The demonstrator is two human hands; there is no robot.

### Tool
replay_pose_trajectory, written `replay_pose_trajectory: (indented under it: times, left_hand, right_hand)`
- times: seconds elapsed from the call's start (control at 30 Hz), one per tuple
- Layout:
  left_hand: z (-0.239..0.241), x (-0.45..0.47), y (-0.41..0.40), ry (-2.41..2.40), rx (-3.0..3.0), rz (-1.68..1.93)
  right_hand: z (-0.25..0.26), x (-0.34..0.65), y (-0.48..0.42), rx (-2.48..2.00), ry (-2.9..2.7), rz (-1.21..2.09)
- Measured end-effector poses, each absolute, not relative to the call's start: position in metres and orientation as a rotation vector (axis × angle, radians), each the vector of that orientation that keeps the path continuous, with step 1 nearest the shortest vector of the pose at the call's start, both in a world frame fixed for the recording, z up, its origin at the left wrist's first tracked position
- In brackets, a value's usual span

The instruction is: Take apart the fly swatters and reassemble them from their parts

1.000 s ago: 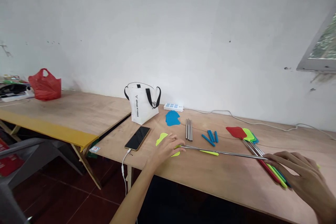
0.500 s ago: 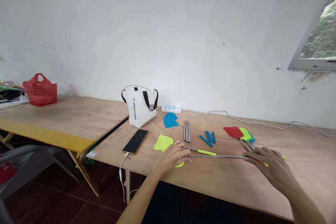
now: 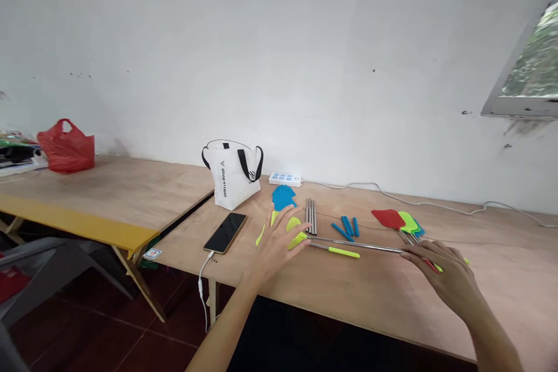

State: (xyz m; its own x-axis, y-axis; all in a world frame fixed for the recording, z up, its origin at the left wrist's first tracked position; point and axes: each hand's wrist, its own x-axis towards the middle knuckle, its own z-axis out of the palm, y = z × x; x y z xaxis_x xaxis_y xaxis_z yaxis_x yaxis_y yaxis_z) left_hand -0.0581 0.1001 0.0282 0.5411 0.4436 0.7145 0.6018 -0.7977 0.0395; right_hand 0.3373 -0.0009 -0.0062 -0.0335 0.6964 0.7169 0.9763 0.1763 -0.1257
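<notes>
My right hand (image 3: 442,273) is closed on the near end of a telescopic fly swatter with a metal rod (image 3: 361,244), holding it sideways. Its yellow-green perforated head (image 3: 293,225) lies partly behind my left hand (image 3: 274,243), whose fingers are spread; I cannot tell whether they touch it. Just below the rod, another swatter with a yellow-green handle (image 3: 344,253) rests on the table. Beyond my right hand are finished-looking swatters with red (image 3: 387,218), green (image 3: 407,222) and blue heads, their handles partly hidden by that hand.
Blue swatter heads (image 3: 283,197), metal rods (image 3: 311,216) and several blue handles (image 3: 349,226) lie on the table. Behind them are a power strip (image 3: 285,179) and its cable. To the left are a phone (image 3: 225,233) on a charging cable and a white bag (image 3: 231,180).
The held swatter has risen and turned, its yellow-green head swinging away from the near table edge. My left hand has let go of the rod and spread its fingers.
</notes>
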Motion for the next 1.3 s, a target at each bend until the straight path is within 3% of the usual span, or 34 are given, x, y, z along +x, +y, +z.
replay_pose_trajectory:
  times: [0.27,0.47,0.87,1.13,1.3]
  left_hand:
    - [0.017,-0.049,0.104,-0.726,-2.691,-1.047]
    - [0.018,-0.051,0.104,-0.643,-2.641,-0.974]
    - [0.007,-0.032,0.095,-0.581,-2.785,-0.863]
    - [0.007,-0.050,0.111,-0.699,-2.901,-0.896]
    - [-0.008,-0.064,0.128,-0.903,-2.958,-0.909]
  right_hand:
    - [0.003,0.314,0.000,-1.535,-1.825,-0.560]
    - [0.005,0.280,0.007,-1.426,-1.944,-0.361]
    - [-0.018,0.198,0.020,-1.388,-1.993,-0.319]
    - [-0.022,0.226,0.022,-1.574,-1.969,-0.118]
    - [-0.052,0.243,0.040,-1.594,-1.944,0.000]
